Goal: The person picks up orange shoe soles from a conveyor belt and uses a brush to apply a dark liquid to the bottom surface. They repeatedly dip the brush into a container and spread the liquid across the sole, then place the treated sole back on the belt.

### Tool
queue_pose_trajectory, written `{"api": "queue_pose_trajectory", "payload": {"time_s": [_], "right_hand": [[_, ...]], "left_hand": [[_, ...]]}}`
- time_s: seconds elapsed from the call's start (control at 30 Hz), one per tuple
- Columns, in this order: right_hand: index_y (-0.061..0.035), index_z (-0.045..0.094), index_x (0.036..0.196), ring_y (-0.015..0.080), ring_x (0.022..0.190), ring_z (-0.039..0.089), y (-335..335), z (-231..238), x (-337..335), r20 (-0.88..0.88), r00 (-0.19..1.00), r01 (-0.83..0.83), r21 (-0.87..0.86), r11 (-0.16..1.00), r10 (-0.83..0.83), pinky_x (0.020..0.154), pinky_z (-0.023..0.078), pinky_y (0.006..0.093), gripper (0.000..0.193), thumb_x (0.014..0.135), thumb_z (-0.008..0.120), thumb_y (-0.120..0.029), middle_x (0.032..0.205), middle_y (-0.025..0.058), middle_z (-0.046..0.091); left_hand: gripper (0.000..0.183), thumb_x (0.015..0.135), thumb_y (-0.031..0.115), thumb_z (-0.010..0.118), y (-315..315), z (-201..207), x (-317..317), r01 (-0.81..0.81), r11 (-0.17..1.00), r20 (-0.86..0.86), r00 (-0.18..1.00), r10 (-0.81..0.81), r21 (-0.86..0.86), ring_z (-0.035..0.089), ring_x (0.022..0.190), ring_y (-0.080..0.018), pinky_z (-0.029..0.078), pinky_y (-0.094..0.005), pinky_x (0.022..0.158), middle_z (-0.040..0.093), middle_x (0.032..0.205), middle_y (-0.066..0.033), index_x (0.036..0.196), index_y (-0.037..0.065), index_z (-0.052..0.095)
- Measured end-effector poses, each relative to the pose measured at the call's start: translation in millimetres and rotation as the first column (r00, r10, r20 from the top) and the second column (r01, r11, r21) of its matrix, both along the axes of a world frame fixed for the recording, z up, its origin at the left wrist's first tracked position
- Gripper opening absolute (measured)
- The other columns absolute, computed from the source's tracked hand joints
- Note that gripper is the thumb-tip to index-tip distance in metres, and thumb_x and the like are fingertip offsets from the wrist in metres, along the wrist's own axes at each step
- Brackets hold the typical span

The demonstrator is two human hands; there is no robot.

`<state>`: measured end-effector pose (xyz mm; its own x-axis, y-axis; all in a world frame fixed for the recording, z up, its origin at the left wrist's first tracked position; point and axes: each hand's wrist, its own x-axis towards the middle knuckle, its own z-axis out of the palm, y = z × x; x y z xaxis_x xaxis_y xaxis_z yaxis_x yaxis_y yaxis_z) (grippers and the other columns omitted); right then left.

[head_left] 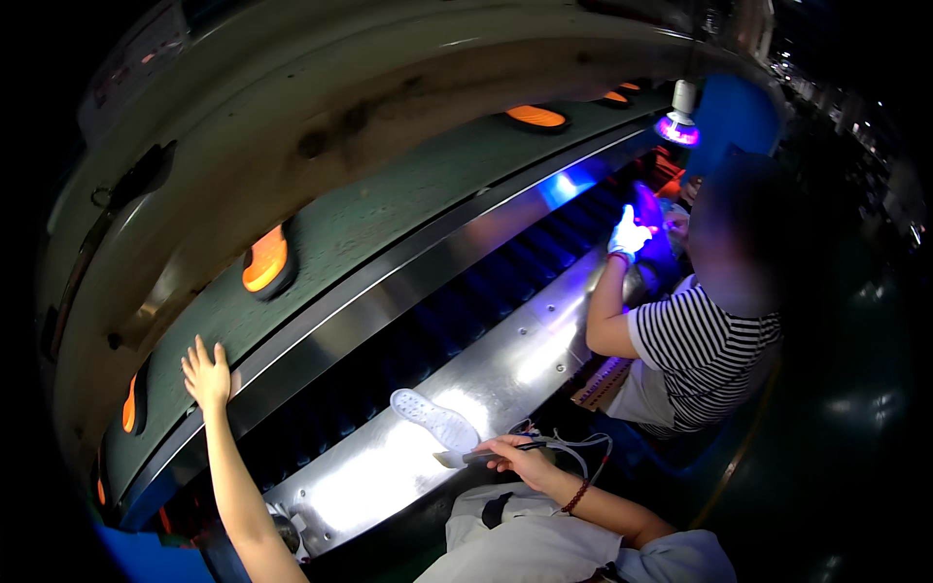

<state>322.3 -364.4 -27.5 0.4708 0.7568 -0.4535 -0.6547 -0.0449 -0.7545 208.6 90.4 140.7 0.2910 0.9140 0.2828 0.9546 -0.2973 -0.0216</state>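
My left hand [206,377] reaches out over the near edge of the green conveyor belt [389,199], its fingers spread and nothing in them. An orange-and-black shoe sole [265,260] lies on the belt beyond that hand; another orange sole [130,404] is to its left. My right hand [522,459] is closed round the dark handle of a brush [451,459] with a pale flat tip. Tubes or wires run back from the handle. Just beyond the brush tip, a white shoe sole [433,416] with small holes lies on the brightly lit metal bench [510,355].
A polished metal rail [360,298] edges the belt, with a dark row of rollers or slats below. More orange soles [536,118] lie farther along. To the right, a person in a striped shirt [714,340] works with a gloved hand [628,235] under a purple lamp [677,128].
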Motion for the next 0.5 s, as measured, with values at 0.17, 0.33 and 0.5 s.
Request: {"api": "queue_pose_trajectory", "payload": {"time_s": [0.17,0.33,0.5], "right_hand": [[-0.0048,0.062,0.099,0.0038,0.071,0.052,-17.4,3.3,0.0,0.028,0.999,0.029,-0.007,1.000,-0.028,0.058,0.039,0.0139,0.026,0.088,0.047,-0.024,0.093,0.0005,0.060],[-0.0076,0.062,0.101,0.0028,0.073,0.050,-13.6,-4.0,-7.2,0.038,0.999,-0.012,-0.019,1.000,0.013,0.060,0.038,0.0130,0.029,0.089,0.044,-0.027,0.092,-0.0022,0.059],[-0.0044,0.061,0.101,0.0031,0.072,0.051,-4.6,-1.6,-13.4,0.037,0.999,0.015,0.032,0.999,-0.016,0.061,0.040,0.0136,0.029,0.088,0.047,-0.026,0.093,0.0002,0.060]], "left_hand": [[0.057,0.087,0.049,0.029,0.7,-3.9,1.7,0.028,0.999,0.001,1.000,-0.028,-0.015,0.012,0.131,-0.0275,0.013,-0.0474,0.103,0.021,0.141,-0.0083,0.137,0.023,0.019],[0.058,0.087,0.050,0.028,6.0,-2.5,-6.7,0.019,1.000,-0.020,1.000,-0.019,-0.014,0.014,0.131,-0.0283,0.016,-0.0451,0.103,0.022,0.141,-0.0094,0.137,0.023,0.018],[0.058,0.087,0.051,0.028,6.0,-4.2,-3.1,0.029,0.999,-0.017,0.999,-0.030,-0.022,0.016,0.130,-0.0287,0.018,-0.0477,0.102,0.023,0.140,-0.0104,0.137,0.023,0.019]]}}
